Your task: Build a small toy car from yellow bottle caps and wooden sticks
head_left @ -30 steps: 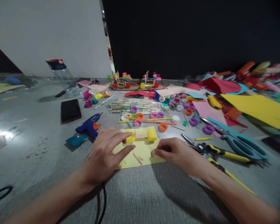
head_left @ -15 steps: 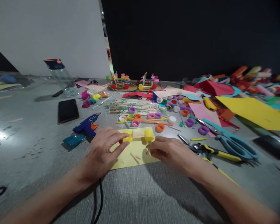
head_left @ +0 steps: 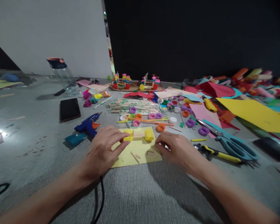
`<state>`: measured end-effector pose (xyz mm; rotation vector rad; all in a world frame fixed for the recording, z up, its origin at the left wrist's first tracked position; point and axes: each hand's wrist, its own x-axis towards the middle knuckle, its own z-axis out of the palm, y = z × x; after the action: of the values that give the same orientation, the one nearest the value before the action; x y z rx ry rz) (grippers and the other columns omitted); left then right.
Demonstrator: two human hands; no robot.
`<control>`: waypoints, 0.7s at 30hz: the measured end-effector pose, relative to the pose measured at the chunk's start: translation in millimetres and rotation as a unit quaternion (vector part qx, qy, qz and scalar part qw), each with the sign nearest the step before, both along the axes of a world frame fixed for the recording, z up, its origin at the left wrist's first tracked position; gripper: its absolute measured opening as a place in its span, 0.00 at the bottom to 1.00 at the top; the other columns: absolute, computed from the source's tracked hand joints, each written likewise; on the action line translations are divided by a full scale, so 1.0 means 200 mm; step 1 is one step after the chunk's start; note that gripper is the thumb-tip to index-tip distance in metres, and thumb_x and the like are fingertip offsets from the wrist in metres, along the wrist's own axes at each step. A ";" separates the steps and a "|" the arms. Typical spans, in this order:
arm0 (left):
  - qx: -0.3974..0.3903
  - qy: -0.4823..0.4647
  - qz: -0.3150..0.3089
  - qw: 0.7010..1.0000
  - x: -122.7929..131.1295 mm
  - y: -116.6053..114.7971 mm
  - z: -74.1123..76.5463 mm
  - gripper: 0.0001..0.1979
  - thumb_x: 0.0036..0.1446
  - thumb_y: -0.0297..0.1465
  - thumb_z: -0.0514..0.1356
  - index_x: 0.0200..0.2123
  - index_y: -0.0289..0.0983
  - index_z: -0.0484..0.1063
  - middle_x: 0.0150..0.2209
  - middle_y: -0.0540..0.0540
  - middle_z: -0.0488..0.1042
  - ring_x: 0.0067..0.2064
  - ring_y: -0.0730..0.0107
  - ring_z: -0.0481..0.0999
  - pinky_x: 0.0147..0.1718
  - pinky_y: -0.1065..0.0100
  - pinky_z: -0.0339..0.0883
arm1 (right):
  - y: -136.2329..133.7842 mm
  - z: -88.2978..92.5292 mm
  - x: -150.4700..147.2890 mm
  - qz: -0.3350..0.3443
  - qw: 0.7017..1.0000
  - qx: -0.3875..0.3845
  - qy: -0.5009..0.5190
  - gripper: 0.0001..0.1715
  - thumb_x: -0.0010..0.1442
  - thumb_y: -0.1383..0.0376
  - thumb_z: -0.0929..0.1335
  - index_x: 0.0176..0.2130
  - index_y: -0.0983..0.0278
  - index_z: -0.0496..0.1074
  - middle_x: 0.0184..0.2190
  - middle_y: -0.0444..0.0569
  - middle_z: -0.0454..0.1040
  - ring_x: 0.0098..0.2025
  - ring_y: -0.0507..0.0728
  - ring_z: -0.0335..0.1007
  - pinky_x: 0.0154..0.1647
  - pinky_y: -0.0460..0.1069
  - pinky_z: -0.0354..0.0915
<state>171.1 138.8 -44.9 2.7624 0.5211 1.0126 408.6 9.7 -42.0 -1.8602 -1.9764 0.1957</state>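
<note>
some room between left hand (head_left: 107, 144) at yellow cap (head_left: 131, 133) and right hand (head_left: 177, 149) by paper's (head_left: 124, 157) right edge | fingers (head_left: 120, 136) parted

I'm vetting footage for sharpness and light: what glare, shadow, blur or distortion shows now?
Head view: glare bleaches the table at far left; head view: a dark shadow lies below the right hand; head view: the bottle leans, probably lens distortion; head view: the pile at upper right looks soft.
</note>
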 end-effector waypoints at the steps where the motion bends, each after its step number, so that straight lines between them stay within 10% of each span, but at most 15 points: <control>1: -0.003 0.010 -0.005 1.000 0.00 0.00 0.01 0.10 0.66 0.31 0.59 0.44 0.32 0.77 0.38 0.42 0.78 0.43 0.59 0.74 0.44 0.58 0.65 | 0.00 0.01 0.01 -0.010 1.000 0.008 0.004 0.06 0.64 0.71 0.66 0.34 0.63 0.71 0.30 0.44 0.73 0.31 0.53 0.67 0.32 0.48 0.57; 7: -0.062 0.173 -0.122 0.975 0.00 -0.02 0.03 0.09 0.66 0.30 0.58 0.45 0.37 0.78 0.41 0.44 0.75 0.45 0.58 0.72 0.46 0.57 0.63 | -0.01 0.01 -0.01 0.007 1.000 0.008 0.006 0.05 0.64 0.70 0.68 0.34 0.63 0.72 0.31 0.44 0.73 0.32 0.53 0.68 0.32 0.48 0.57; 21: -0.075 0.208 -0.128 0.967 0.04 -0.07 0.02 0.08 0.66 0.30 0.58 0.36 0.35 0.76 0.41 0.44 0.72 0.45 0.59 0.70 0.47 0.55 0.61 | 0.00 -0.03 -0.07 0.042 0.998 -0.034 -0.020 0.03 0.60 0.70 0.73 0.36 0.62 0.76 0.36 0.46 0.72 0.36 0.54 0.70 0.35 0.49 0.61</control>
<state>178.1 125.0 -41.0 2.8098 0.2628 0.3222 394.6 9.3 -47.7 -1.8381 -2.1021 0.2546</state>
